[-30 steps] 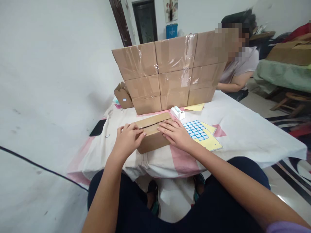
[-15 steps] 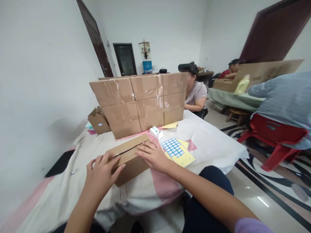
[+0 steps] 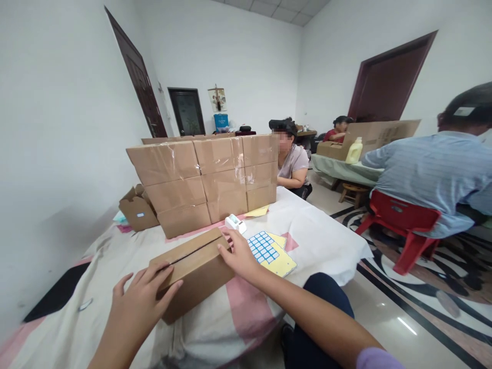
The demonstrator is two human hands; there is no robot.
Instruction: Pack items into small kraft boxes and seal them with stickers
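A closed brown cardboard box (image 3: 200, 279) lies in front of me on the cloth-covered table, a dark seam running along its top between the flaps. My left hand (image 3: 144, 292) grips its near left end, index finger over the top and thumb against the front side, the other fingers spread. At the opposite end, my right hand (image 3: 238, 253) is closed round the corner, fingers over the far edge and thumb on the near top edge. Just beyond that hand stands a small white device (image 3: 235, 224) with a screen. Sheets of blue-edged white labels (image 3: 263, 247) on yellow backing lie to its right.
A taped wall of stacked cartons (image 3: 207, 187) stands across the table. Left of it is an open carton (image 3: 138, 209). One person (image 3: 294, 164) sits beyond the table; another, in a light blue shirt (image 3: 415, 169), sits right on a red chair (image 3: 403, 218).
My right hand has shifted from lying flat over the top flaps to the box's far right corner. My left hand stays at the left end. The view has tilted up and turned right.
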